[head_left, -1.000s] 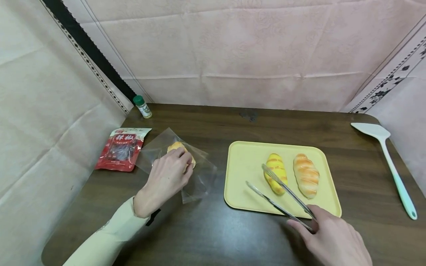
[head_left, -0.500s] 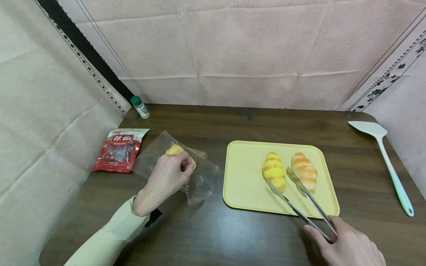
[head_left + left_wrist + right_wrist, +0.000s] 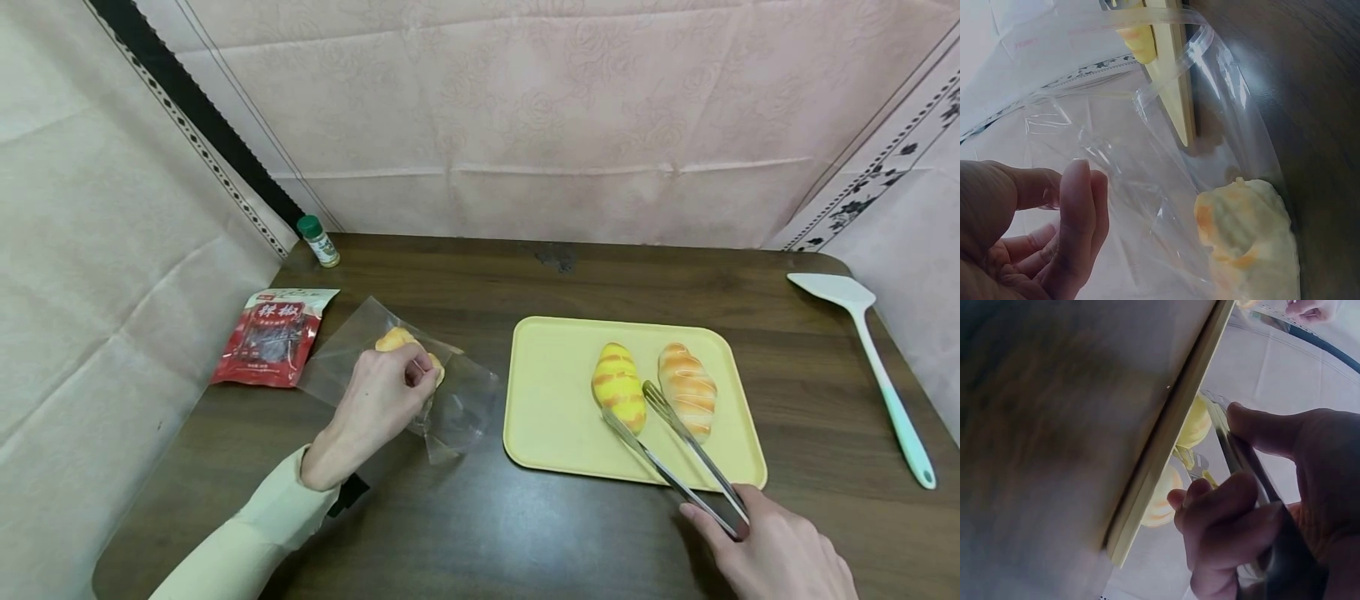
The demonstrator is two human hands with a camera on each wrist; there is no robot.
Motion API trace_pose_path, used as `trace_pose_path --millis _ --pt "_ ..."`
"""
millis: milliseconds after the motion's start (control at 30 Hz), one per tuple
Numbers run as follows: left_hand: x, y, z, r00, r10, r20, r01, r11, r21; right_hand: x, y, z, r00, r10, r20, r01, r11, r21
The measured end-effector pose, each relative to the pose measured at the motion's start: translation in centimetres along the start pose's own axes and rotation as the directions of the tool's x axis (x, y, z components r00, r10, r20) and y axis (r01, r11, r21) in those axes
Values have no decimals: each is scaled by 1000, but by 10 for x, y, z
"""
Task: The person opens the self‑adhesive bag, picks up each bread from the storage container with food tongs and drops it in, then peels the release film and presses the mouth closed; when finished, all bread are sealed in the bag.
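My left hand (image 3: pixel 378 396) pinches the film of a clear plastic bag (image 3: pixel 461 408) between thumb and fingertips. A golden bread roll (image 3: pixel 1247 231) lies inside the bag, partly hidden by the hand in the head view. Metal food tongs (image 3: pixel 693 446) are gripped in my right hand (image 3: pixel 783 542), their arms spread. On the yellow tray (image 3: pixel 555 400) lie a yellow striped bread roll (image 3: pixel 618 383) and a pale brown one (image 3: pixel 686 387). One tong tip is at the near left side of the yellow roll; the other is between the two rolls.
A red food packet (image 3: pixel 273 337) lies left of the bag. Behind it, a small green-capped bottle (image 3: pixel 318 242) stands in the corner. A white spatula with a mint handle (image 3: pixel 892 400) lies at the far right. Cloth walls (image 3: pixel 525 125) border the table.
The tongs have shifted right, from lying over the yellow roll to having an arm on either side of it. My left hand stays at the bag, with its fingertips raised slightly.
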State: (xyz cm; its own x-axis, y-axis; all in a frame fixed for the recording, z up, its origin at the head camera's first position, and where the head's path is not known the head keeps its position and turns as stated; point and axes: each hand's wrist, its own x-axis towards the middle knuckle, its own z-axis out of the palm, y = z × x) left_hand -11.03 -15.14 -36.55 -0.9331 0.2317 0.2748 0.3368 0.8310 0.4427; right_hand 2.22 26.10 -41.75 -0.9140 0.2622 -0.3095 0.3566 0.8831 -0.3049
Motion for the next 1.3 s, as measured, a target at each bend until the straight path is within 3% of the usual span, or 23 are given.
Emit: trace_pose_path --millis 267,733,1000,1233,1300 --pt "-3 2 -2 999 34 25 -34 999 -2 7 6 2 999 -36 38 36 999 -14" --pt "-1 2 -3 1000 14 27 -13 1000 -17 13 10 4 988 -152 9 152 988 -6" --pt "-1 2 -3 999 29 20 -28 999 -18 12 13 5 969 -231 -87 231 973 -5" --pt "-3 2 -6 999 32 12 -32 999 -37 8 11 -2 961 -244 -129 246 969 -6" --pt "-4 3 -6 999 37 6 -37 999 -39 4 8 -5 951 -261 -166 263 965 -13"
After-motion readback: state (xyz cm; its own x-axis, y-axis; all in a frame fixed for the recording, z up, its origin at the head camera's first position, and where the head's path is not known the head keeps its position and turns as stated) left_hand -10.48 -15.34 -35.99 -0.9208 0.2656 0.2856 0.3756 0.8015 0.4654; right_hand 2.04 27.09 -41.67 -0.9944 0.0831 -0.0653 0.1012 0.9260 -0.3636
